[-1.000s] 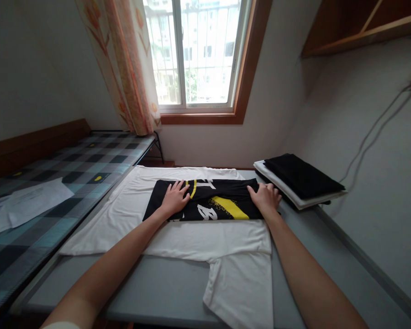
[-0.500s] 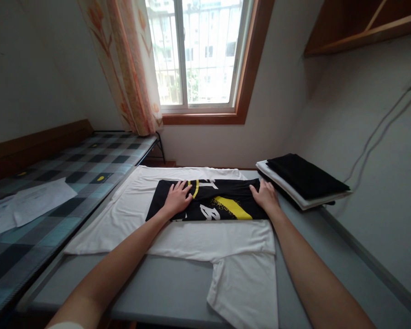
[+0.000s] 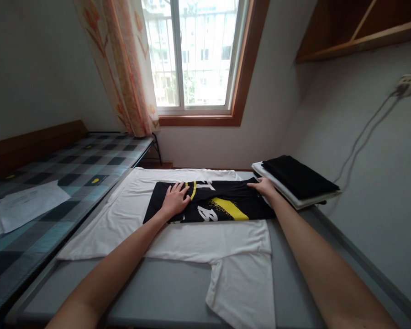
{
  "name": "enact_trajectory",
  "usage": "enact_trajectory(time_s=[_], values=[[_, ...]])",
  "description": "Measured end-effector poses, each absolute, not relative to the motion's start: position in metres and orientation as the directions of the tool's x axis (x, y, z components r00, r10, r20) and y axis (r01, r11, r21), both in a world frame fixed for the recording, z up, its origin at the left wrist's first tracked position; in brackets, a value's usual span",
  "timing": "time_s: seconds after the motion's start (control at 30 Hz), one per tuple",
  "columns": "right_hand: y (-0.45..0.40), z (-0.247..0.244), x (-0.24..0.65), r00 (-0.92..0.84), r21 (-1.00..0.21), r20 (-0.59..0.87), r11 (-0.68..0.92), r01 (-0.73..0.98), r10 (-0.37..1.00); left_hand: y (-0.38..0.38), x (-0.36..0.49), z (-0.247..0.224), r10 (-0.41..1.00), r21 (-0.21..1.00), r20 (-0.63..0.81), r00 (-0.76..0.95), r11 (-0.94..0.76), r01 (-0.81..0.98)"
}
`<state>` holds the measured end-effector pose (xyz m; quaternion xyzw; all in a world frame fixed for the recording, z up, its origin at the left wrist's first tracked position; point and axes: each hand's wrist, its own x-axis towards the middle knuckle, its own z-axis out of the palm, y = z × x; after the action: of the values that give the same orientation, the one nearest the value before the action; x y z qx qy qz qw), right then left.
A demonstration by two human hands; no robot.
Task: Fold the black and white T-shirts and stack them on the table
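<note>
Before you stretches the long grey flat-topped table (image 3: 164, 292), and beyond its left edge lies the bed with a blue, grey and black checked mattress (image 3: 106, 155), loose white printed sheets of paper (image 3: 30, 205) resting on it. Ahead of you, the brown-framed window with white sliding panes (image 3: 192, 59) lets in bright light, with the cream curtain patterned in orange flowers (image 3: 130, 82) hanging at its left side. High on your right is the open brown wooden wall shelf (image 3: 359, 36). Spread on your table is the white cloth T-shirt (image 3: 198, 240), one sleeve extending toward you near the table's front edge. On the T-shirt's far half lies the folded black garment with white lettering and a yellow stripe (image 3: 226, 201), a flat strip running left to right, its right end reaching the T-shirt's right side. At the table's far right, against the wall, sits the stack of folded black and white clothes (image 3: 297, 178), black on top. Your left hand (image 3: 174, 199) is open, palm down, fingers spread flat on the garment's left part, grasping nothing. Your right hand (image 3: 265, 188) is at the garment's far right corner, thumb and fingers partly extended onto the black cloth; whether they pinch it, you cannot tell from this view.
</note>
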<state>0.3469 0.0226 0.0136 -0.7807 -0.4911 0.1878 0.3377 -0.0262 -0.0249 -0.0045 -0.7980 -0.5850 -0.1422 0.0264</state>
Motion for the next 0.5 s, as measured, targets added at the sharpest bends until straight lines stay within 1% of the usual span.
enact_trajectory(time_s=[0.1, 0.17, 0.23, 0.3, 0.33, 0.37, 0.5], values=[[0.017, 0.018, 0.350, 0.374, -0.759, -0.093, -0.309, 0.574, 0.923, -0.025, -0.026, -0.005, 0.925, 0.120, 0.259, 0.279, -0.317, 0.941], [0.013, 0.021, 0.350, 0.267, -0.801, -0.122, -0.254, 0.542, 0.956, -0.025, -0.026, -0.004, 0.927, 0.120, 0.253, 0.278, -0.315, 0.941], [0.010, 0.025, 0.349, 0.217, -0.814, -0.060, -0.174, 0.554, 0.974, -0.025, -0.026, -0.004, 0.930, 0.121, 0.244, 0.275, -0.310, 0.943], [0.007, 0.029, 0.348, 0.236, -0.783, 0.045, -0.112, 0.612, 0.971, -0.026, -0.025, -0.003, 0.931, 0.123, 0.240, 0.274, -0.309, 0.943], [0.005, 0.030, 0.347, 0.246, -0.763, 0.078, -0.101, 0.638, 0.966, -0.026, -0.025, -0.002, 0.931, 0.124, 0.240, 0.275, -0.311, 0.942], [0.003, 0.032, 0.347, 0.248, -0.751, 0.081, -0.104, 0.653, 0.965, -0.026, -0.025, -0.002, 0.931, 0.125, 0.240, 0.276, -0.312, 0.942], [-0.008, 0.037, 0.351, 0.228, -0.742, -0.081, -0.211, 0.636, 0.970, -0.026, -0.025, -0.002, 0.929, 0.124, 0.242, 0.280, -0.316, 0.940]])
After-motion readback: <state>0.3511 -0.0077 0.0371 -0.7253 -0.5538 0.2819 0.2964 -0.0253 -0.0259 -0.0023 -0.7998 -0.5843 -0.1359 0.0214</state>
